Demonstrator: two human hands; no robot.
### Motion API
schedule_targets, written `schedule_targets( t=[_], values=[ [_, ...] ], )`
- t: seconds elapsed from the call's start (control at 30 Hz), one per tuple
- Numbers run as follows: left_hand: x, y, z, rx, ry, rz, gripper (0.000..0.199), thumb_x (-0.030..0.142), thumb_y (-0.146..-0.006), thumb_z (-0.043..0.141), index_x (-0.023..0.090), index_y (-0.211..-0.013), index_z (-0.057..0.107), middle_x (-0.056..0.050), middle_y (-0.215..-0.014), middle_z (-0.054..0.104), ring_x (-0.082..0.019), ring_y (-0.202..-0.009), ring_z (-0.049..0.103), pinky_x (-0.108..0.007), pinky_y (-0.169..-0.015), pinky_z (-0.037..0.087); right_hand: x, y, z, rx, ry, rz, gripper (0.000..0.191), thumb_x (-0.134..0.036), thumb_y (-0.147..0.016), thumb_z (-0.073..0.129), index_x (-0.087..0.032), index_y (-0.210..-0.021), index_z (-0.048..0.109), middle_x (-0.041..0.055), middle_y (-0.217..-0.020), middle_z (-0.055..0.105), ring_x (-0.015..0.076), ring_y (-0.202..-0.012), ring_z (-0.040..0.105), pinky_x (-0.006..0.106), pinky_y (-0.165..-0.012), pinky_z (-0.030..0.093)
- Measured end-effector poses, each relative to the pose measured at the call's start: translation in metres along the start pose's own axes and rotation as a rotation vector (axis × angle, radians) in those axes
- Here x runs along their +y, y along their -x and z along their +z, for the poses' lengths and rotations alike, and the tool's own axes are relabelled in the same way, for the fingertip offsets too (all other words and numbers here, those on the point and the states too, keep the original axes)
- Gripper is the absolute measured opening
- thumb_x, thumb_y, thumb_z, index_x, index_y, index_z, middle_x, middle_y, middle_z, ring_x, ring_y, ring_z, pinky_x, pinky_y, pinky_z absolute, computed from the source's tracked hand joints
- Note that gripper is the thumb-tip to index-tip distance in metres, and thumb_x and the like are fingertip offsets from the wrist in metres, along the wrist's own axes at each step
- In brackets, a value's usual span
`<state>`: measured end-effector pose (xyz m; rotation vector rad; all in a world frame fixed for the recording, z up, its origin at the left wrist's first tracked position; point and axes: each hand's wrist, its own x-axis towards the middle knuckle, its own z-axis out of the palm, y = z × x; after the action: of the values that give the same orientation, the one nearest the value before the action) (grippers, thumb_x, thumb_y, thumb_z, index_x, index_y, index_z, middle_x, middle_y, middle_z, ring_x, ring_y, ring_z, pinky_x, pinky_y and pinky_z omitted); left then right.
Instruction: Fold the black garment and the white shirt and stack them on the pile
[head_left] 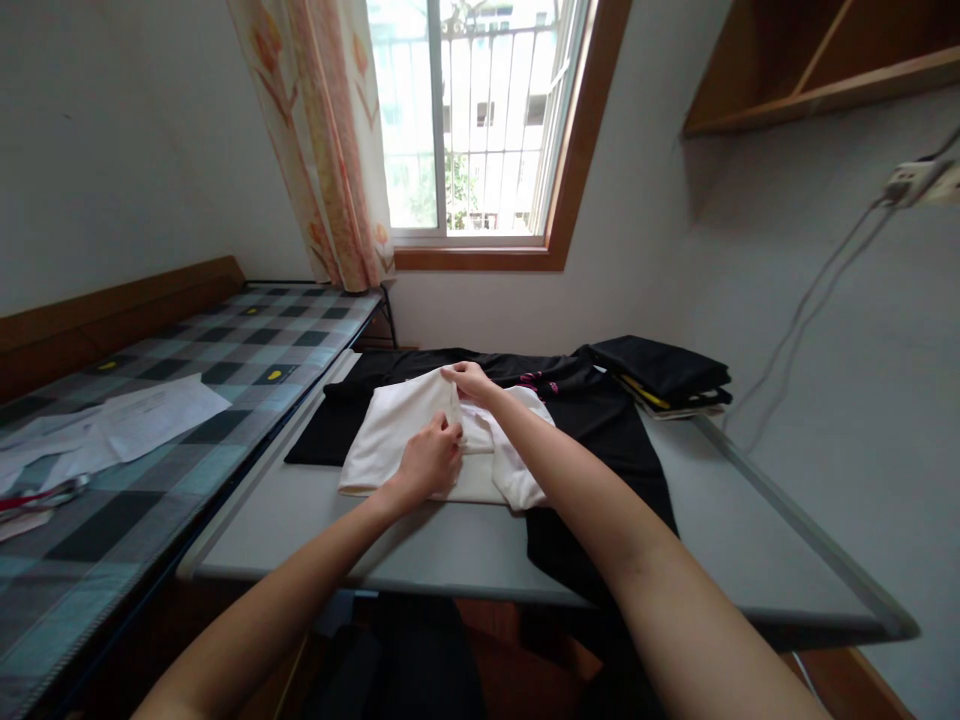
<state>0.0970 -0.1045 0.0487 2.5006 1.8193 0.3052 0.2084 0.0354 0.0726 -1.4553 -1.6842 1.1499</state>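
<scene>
A white garment point(397, 430), partly folded, lies on top of a black garment point(615, 440) spread over the grey table. My left hand point(433, 455) is closed on the white cloth near its middle, close to the near side. Farther from me, my right hand point(468, 380) pinches the same cloth at its far edge, lifting it slightly. The right part of the white garment lies bunched beneath my right forearm. Pink marks show on the black garment just beyond that forearm.
A stack of folded dark clothes point(664, 370) sits at the table's point(772, 530) back right corner. Left of the table is a bed with a checked cover point(187, 370) and papers point(142, 425). A wall with a window point(487, 130) stands behind.
</scene>
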Motion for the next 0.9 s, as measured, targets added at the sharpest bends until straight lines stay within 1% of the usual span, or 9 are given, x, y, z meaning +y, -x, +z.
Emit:
schedule_targets(
  t=[0.1,0.17,0.23,0.33,0.43,0.53,0.6,0.73,0.9],
  values=[
    [-0.004,0.002,-0.001,-0.004,0.0,-0.041,0.032,0.024,-0.093,0.051,0.02,-0.124,0.058,-0.012,-0.115,0.062,-0.024,-0.089,0.069,-0.032,-0.071,0.049,0.005,0.007,-0.005,-0.137,-0.049,0.082,0.012,-0.024,-0.094,0.066,-0.013,-0.092,0.061,-0.0005,-0.072,0.059,0.0093,-0.061,0.058,0.018,-0.058,0.052],
    [-0.007,0.004,-0.004,-0.052,0.013,-0.047,0.043,0.022,-0.089,0.053,0.021,-0.132,0.053,-0.011,-0.109,0.066,-0.025,-0.089,0.069,-0.032,-0.072,0.049,0.008,0.011,-0.009,-0.257,-0.076,0.134,0.013,-0.018,-0.088,0.073,-0.015,-0.092,0.06,-0.0018,-0.073,0.06,0.0096,-0.063,0.061,0.018,-0.059,0.054],
    [-0.01,0.003,-0.01,-0.091,0.091,-0.02,0.045,0.02,-0.085,0.056,0.02,-0.131,0.054,-0.008,-0.098,0.069,-0.024,-0.088,0.069,-0.031,-0.073,0.048,0.009,0.015,-0.012,-0.32,-0.081,0.141,0.018,-0.013,-0.086,0.073,-0.018,-0.096,0.059,-0.0041,-0.073,0.059,0.009,-0.063,0.061,0.018,-0.06,0.055],
    [-0.011,-0.003,-0.02,-0.064,0.281,0.004,0.039,0.02,-0.082,0.059,0.02,-0.121,0.059,-0.002,-0.083,0.068,-0.021,-0.08,0.067,-0.029,-0.071,0.046,0.006,0.02,-0.012,-0.249,0.006,0.111,0.018,-0.011,-0.087,0.067,-0.02,-0.099,0.056,-0.0062,-0.071,0.055,0.0087,-0.058,0.058,0.02,-0.058,0.055],
    [-0.004,-0.009,-0.021,-0.024,0.352,-0.017,0.034,0.023,-0.085,0.057,0.021,-0.119,0.061,-0.001,-0.08,0.068,-0.02,-0.075,0.066,-0.028,-0.07,0.046,0.0,0.021,-0.01,-0.154,0.129,0.119,0.015,-0.01,-0.088,0.061,-0.02,-0.098,0.054,-0.0063,-0.069,0.052,0.0086,-0.054,0.054,0.022,-0.055,0.054],
    [0.007,-0.011,-0.012,-0.087,0.207,0.007,0.04,0.023,-0.088,0.054,0.023,-0.128,0.06,-0.005,-0.092,0.071,-0.022,-0.083,0.069,-0.031,-0.074,0.047,-0.003,0.021,-0.01,-0.108,0.192,0.127,0.018,-0.007,-0.085,0.06,-0.019,-0.097,0.055,-0.0051,-0.07,0.052,0.0087,-0.054,0.053,0.022,-0.055,0.052],
    [0.013,-0.01,-0.004,-0.13,0.077,0.02,0.036,0.027,-0.091,0.052,0.024,-0.126,0.062,-0.009,-0.101,0.072,-0.025,-0.088,0.071,-0.032,-0.075,0.048,-0.003,0.021,-0.01,-0.089,0.213,0.125,0.021,-0.007,-0.083,0.062,-0.019,-0.099,0.056,-0.0033,-0.073,0.055,0.0101,-0.057,0.056,0.022,-0.057,0.053],
    [0.018,-0.007,0.003,-0.108,-0.023,0.025,0.036,0.043,-0.098,0.046,0.021,-0.118,0.065,-0.013,-0.104,0.072,-0.029,-0.091,0.073,-0.036,-0.076,0.049,0.001,0.023,-0.013,-0.062,0.262,0.107,0.026,-0.008,-0.081,0.064,-0.02,-0.104,0.058,0.0002,-0.078,0.061,0.0145,-0.063,0.061,0.025,-0.059,0.055],
    [0.015,-0.01,-0.005,-0.11,-0.05,-0.003,0.034,0.031,-0.095,0.046,0.019,-0.122,0.064,-0.015,-0.104,0.075,-0.03,-0.094,0.073,-0.038,-0.078,0.05,0.006,0.021,-0.008,-0.065,0.3,0.095,0.031,-0.003,-0.081,0.058,-0.017,-0.108,0.06,0.0026,-0.078,0.063,0.0179,-0.064,0.063,0.027,-0.056,0.055]
  ],
)
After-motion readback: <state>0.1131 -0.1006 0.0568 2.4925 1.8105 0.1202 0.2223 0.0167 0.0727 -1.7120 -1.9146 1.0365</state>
